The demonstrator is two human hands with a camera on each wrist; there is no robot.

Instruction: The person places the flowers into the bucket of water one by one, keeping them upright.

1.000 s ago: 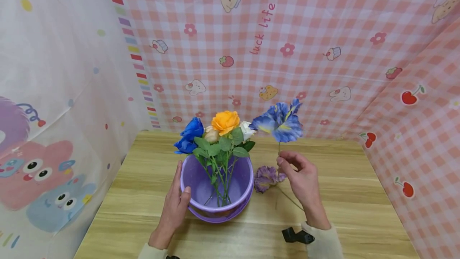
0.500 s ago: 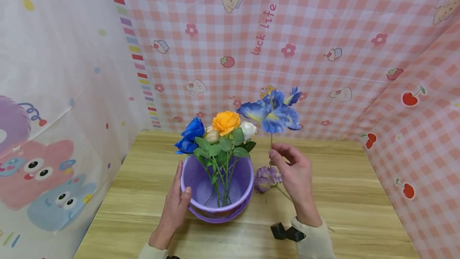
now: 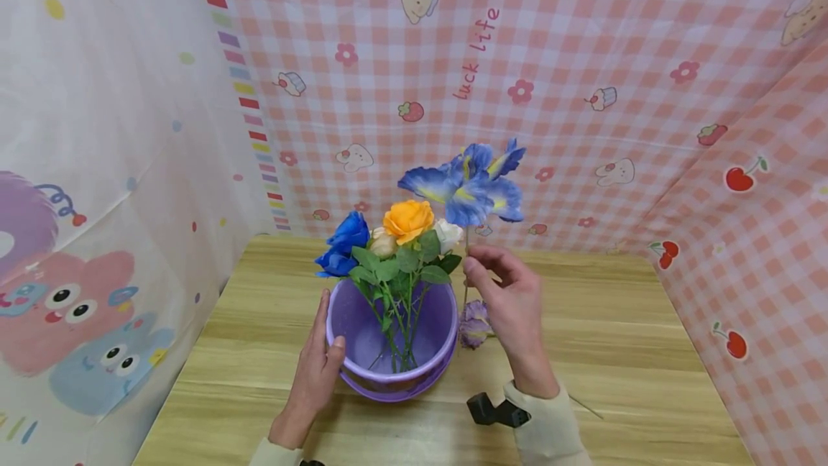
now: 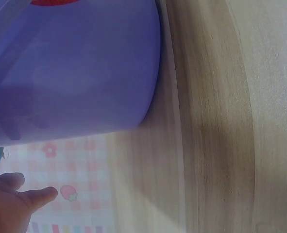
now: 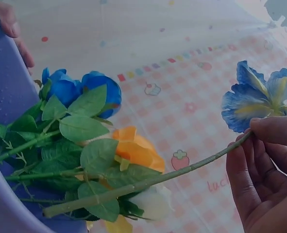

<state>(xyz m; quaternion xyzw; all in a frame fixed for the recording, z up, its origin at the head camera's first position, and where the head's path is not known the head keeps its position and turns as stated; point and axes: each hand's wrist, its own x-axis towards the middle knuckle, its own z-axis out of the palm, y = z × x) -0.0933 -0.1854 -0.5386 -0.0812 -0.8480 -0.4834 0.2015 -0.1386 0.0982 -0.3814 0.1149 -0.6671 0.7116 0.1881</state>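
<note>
In the head view, a purple bucket [image 3: 446, 358] holds a blue rose [image 3: 348, 239], an orange rose [image 3: 409, 220], a white rose [image 3: 448, 234] and a beige bloom [image 3: 383, 243], all with green stems. My left hand [image 3: 313, 372] rests against the bucket's left side, fingers straight, thumb at the rim. My right hand [image 3: 514, 308] pinches a blue-and-yellow iris [image 3: 467, 189] by its stem, upright just right of the bucket. In the right wrist view, thumb and fingertips hold the stem [image 5: 182, 171] below the bloom; its lower end shows in front of the bucket's rim.
A purple ruffled flower [image 3: 475, 323] lies on the wooden table [image 3: 614, 351], right of the bucket, partly behind my right hand. Its stem end [image 3: 585, 407] shows beyond the sleeve. A pink checked cloth [image 3: 504, 56] hangs behind, and a white printed cloth [image 3: 116, 128] at left.
My right hand has moved left and slightly up with the iris, bringing the bloom beside the roses. The left hand and the bucket have stayed in place.
</note>
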